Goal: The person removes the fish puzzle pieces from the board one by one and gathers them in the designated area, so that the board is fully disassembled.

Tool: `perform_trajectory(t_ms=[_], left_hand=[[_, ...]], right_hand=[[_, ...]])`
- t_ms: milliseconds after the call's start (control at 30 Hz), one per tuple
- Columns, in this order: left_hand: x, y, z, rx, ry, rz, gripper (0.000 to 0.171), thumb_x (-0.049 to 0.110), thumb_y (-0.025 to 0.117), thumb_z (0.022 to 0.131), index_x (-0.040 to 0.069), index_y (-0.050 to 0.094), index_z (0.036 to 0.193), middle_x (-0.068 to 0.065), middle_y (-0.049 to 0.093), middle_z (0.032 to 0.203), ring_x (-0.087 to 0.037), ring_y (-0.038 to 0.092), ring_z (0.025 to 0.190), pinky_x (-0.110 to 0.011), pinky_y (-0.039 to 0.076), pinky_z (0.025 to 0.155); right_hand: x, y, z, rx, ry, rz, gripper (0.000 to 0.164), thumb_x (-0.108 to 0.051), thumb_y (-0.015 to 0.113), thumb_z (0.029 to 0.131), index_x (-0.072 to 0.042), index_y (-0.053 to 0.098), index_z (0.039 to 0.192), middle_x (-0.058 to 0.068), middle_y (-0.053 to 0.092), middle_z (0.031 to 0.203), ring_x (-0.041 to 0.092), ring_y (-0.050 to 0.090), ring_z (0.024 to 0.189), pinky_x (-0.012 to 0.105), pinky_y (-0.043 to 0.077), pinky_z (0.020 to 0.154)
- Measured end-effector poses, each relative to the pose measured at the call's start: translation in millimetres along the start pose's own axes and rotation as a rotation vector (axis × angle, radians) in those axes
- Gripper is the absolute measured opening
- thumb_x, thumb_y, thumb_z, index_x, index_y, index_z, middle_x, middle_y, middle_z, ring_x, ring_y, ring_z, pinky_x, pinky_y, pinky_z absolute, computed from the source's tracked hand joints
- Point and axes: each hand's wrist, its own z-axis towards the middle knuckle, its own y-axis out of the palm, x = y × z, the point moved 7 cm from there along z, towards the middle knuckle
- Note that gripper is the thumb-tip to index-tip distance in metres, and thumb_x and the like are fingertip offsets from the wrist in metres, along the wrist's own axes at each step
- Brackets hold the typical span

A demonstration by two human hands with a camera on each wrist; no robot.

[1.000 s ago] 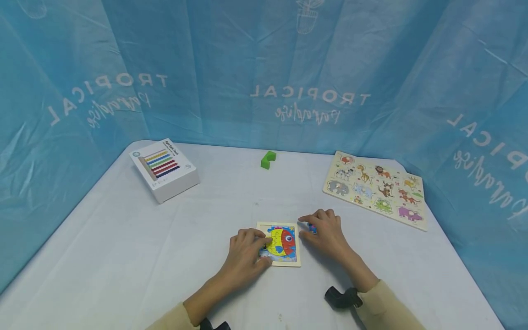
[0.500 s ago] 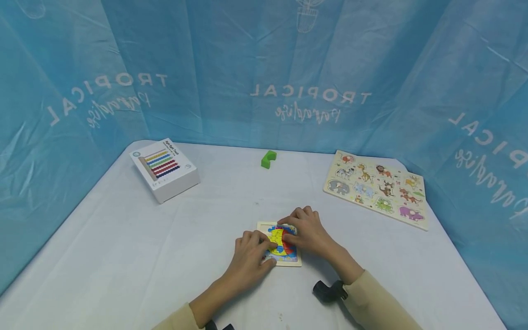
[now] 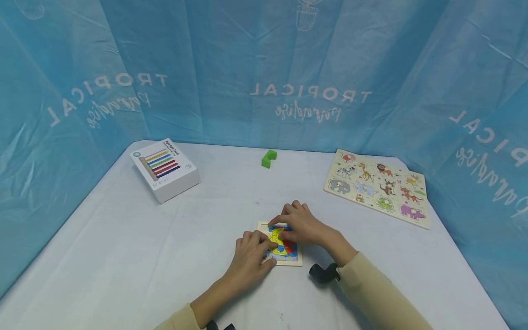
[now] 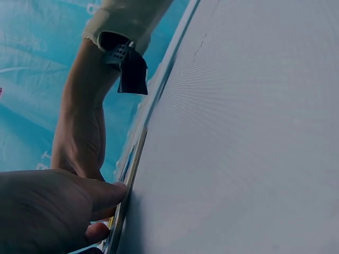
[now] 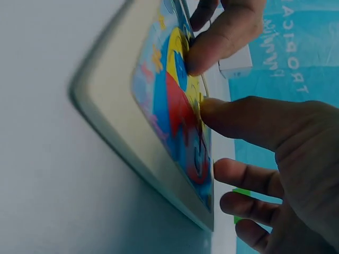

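A small fish puzzle (image 3: 284, 252) in a pale frame (image 5: 108, 103) is set on the white worktop (image 3: 123, 256), a little right of the middle of the head view. Its left side is held by the left hand (image 3: 247, 256): the thumb is laid against the frame's edge, and a bent finger is pressed to the yellow of the fish. The upper right part is covered by the right hand (image 3: 303, 225), whose thumb (image 5: 233, 116) is rested where yellow meets red. Whether a loose piece is pinched there cannot be told, since the spot is partly hidden and blurred. A black device (image 3: 323, 273) is worn at the right wrist, beside a beige sleeve (image 3: 377, 291). Farther back, a white box (image 3: 165, 169) printed with coloured rows is placed at the left, a green block (image 3: 269, 158) is seen near the middle, and an animal board (image 3: 377, 188) is laid at the right. Behind the worktop, a blue curtain (image 3: 227, 91) with white lettering is hung.
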Motion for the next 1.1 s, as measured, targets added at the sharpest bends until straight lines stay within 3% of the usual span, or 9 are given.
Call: perform_trajectory(t_ms=[433, 1100], left_hand=[[1.2, -0.9, -0.4, -0.008, -0.011, -0.007, 0.029, 0.024, 0.069, 0.081, 0.014, 0.069, 0.109, -0.003, 0.053, 0.112, -0.021, 0.041, 0.105, -0.041, 0.032, 0.085], [1.8, -1.6, -1.7, -0.014, -0.012, -0.004, 0.030, 0.025, 0.068, 0.082, 0.014, 0.068, 0.110, -0.003, 0.053, 0.113, -0.021, 0.040, 0.106, -0.042, 0.033, 0.087]], right_hand=[[2.7, 1.4, 6.8, -0.135, -0.018, -0.006, 0.035, -0.031, 0.070, 0.083, -0.035, 0.066, 0.117, -0.003, 0.057, 0.101, 0.014, 0.039, 0.093, 0.033, 0.030, 0.077], [-0.3, -0.6, 8.2, -0.123, -0.023, -0.051, 0.033, -0.034, 0.072, 0.081, -0.033, 0.066, 0.114, -0.001, 0.061, 0.111, 0.016, 0.042, 0.097, 0.034, 0.032, 0.081]])
